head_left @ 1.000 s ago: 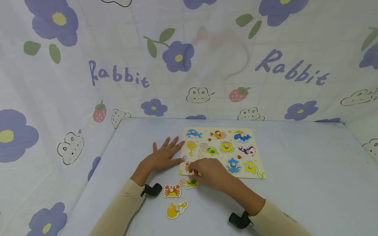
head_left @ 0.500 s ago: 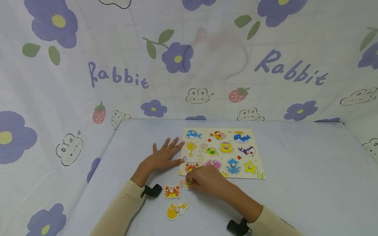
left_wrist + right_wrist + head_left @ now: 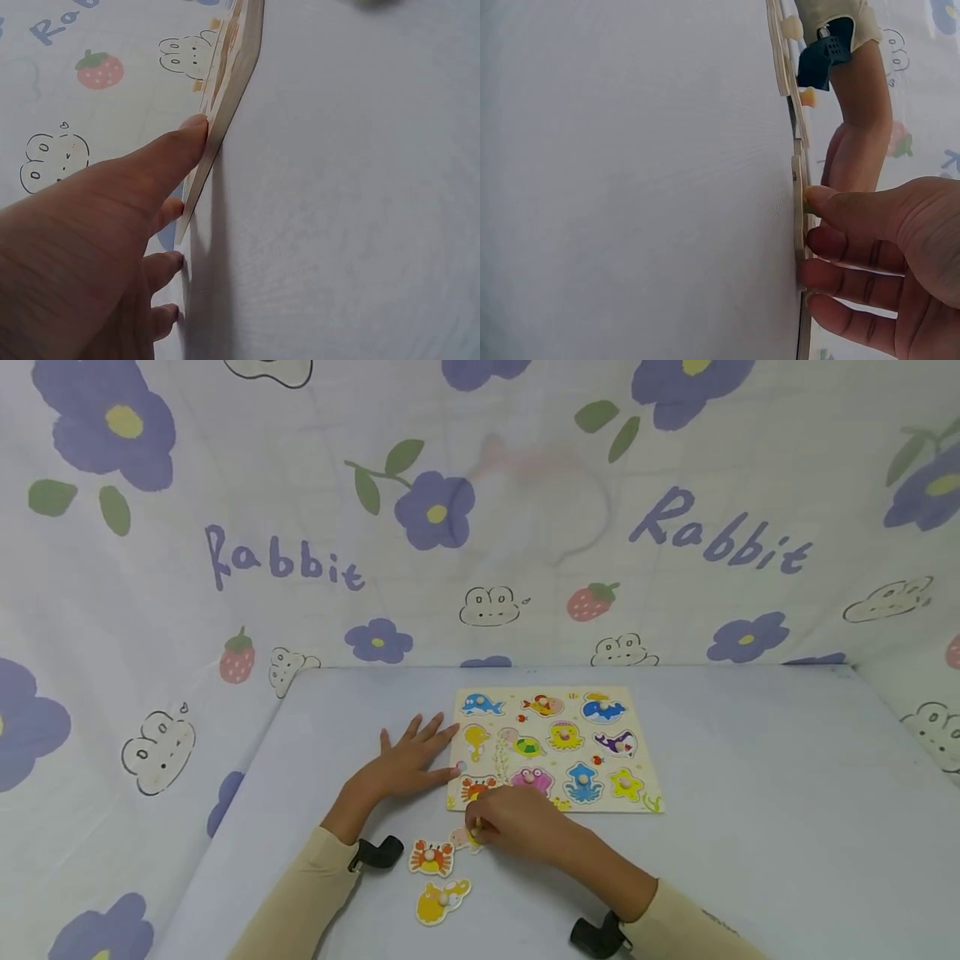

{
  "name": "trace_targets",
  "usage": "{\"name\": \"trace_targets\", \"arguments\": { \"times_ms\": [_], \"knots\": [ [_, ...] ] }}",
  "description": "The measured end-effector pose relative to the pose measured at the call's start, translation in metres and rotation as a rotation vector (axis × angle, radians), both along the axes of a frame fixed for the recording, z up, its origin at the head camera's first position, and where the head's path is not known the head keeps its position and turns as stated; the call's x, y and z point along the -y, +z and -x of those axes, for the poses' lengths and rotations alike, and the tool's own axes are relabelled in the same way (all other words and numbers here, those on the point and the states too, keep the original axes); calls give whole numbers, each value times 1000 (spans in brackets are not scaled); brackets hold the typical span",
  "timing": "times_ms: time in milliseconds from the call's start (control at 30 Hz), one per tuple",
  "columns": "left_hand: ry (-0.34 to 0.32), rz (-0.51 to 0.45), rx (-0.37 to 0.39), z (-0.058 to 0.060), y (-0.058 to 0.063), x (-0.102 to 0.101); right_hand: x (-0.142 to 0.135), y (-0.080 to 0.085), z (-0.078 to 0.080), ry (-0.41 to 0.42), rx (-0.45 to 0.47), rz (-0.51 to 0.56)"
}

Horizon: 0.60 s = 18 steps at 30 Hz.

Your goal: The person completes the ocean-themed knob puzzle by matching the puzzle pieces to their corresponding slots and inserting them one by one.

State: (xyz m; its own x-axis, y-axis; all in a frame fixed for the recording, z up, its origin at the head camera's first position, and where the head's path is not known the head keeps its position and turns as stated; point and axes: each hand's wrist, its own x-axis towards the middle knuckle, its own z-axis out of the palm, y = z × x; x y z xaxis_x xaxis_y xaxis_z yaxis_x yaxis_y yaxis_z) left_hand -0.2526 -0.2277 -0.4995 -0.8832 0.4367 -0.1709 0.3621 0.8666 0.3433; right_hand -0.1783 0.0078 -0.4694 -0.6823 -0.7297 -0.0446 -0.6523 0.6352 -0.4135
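In the head view, a cream wooden peg puzzle board with sea animals lies on the table. My left hand is spread flat at its left side, thumb and fingertips touching the edge; in the left wrist view the thumb presses the board's side. My right hand, just in front of the board, pinches the knob of a turtle puzzle piece and partly covers it. The right wrist view shows this piece edge-on under the fingers. Nearby lie a crab piece and a yellow seahorse piece.
On the board sit several knobbed pieces, among them a blue squid, a yellow starfish and a pink creature. The white table ends at a flower-printed curtain behind and at the sides.
My right hand has come down from the board's lower left part onto the turtle piece and now pinches its knob. My left hand has stayed by the board. The head view has shifted slightly.
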Motion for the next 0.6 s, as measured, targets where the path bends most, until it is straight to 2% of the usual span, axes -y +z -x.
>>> {"name": "trace_targets", "arguments": {
  "times_ms": [233,367,600],
  "knots": [
    [-8,-55,24,0,0,-1,-2,6,-1,5,-6,-33],
    [-2,-47,34,0,-1,0,-3,6,-1,11,-2,-44],
    [-26,-7,5,0,-3,-1,-7,5,1,17,24,-22]
  ]
}}
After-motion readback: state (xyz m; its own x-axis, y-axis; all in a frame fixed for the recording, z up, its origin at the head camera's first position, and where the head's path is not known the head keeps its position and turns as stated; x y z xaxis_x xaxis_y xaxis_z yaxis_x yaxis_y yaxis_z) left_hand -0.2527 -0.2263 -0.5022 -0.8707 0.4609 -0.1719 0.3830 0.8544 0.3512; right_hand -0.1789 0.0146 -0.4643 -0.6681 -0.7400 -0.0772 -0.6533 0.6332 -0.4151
